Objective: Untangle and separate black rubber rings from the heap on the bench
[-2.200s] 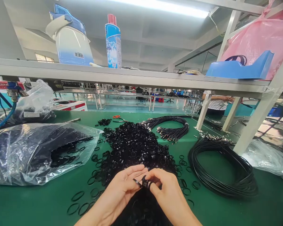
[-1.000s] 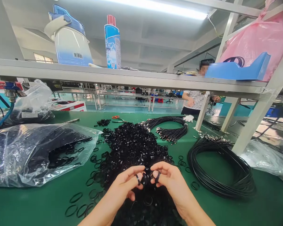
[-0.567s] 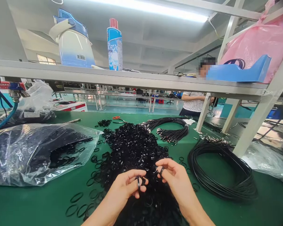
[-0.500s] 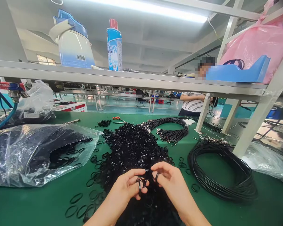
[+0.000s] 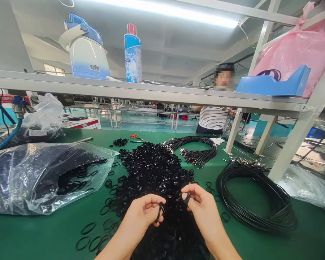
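Left hand (image 5: 142,213) is closed in a pinch on a black rubber ring (image 5: 159,213), which hangs flattened, its long axis nearly upright, the lower end tipping toward 7 o'clock. Right hand (image 5: 203,206) is half curled, a second ring (image 5: 187,198) around a fingertip; whether it grips that ring cannot be told. Both are above the heap of black rings (image 5: 157,173) on the green bench mat (image 5: 29,234). The step looks like picking out single rings, and the next move calls for keeping each apart from the heap. Farther out lie a clear bag of rings (image 5: 43,177) at 9 o'clock, coiled black cable (image 5: 254,202) at 3 o'clock, and orange-handled scissors (image 5: 134,136) at 12 o'clock; a co-worker (image 5: 213,117) stands beyond at 1 o'clock.
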Available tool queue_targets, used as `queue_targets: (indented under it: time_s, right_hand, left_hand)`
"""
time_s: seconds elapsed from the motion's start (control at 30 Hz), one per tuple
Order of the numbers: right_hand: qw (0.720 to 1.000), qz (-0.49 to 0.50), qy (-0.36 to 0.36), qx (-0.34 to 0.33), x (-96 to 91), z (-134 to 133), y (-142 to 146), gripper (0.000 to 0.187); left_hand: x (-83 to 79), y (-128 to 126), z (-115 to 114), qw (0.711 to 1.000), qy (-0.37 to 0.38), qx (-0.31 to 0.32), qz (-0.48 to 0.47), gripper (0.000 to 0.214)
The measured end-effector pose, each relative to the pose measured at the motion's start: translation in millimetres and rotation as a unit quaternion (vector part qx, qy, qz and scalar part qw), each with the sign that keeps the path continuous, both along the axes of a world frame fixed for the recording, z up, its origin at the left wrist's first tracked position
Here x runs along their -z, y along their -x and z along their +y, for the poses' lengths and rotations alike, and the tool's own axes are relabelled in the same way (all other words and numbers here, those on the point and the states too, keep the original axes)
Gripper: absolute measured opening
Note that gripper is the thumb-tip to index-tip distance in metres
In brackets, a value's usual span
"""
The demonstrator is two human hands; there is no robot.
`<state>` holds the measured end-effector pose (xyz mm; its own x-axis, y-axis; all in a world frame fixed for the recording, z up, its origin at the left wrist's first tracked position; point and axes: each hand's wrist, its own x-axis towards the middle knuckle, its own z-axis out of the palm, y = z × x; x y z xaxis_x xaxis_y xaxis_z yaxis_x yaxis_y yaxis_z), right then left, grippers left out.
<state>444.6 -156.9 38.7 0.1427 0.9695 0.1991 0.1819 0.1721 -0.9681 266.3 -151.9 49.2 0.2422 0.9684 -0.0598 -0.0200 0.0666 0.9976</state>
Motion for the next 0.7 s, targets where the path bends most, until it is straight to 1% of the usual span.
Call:
queue_targets:
  time_s: [0.07,0.17,0.27,0.37,0.5,0.57,0.63,0.7]
  right_hand:
    - [1.000,-0.001,0.006,-0.020,-3.1,-1,-1,0.012]
    - [0.997,0.013,0.028,-0.076,-5.5,-4,2,0.013]
    - [0.994,0.028,0.042,-0.095,-6.3,-6,7,0.015]
    - [0.991,0.055,0.056,-0.113,-8.3,-9,9,0.017]
    - [0.976,0.108,0.089,-0.169,-8.4,-12,14,0.027]
    - [0.973,0.117,0.092,-0.177,-6.1,-12,17,0.029]
    - [0.975,0.117,0.089,-0.169,-4.1,-12,18,0.023]
    - [0.978,0.114,0.082,-0.152,-3.4,-11,18,0.015]
  left_hand:
    - [-1.7,0,-1,1.000,0.013,-0.003,0.003,0.024]
    - [-4.1,0,-3,1.000,0.015,0.010,0.008,0.028]
    - [-5.0,0,-4,1.000,0.004,0.014,0.024,0.032]
    - [-2.6,0,-3,0.999,-0.003,0.020,0.027,0.034]
    - [3.6,-2,0,0.998,-0.040,0.011,0.044,0.033]
    - [5.2,-3,0,0.997,-0.062,0.005,0.049,0.031]
    - [4.6,-2,-1,0.996,-0.073,0.015,0.043,0.029]
    - [2.4,-1,-2,0.997,-0.070,0.026,0.034,0.029]
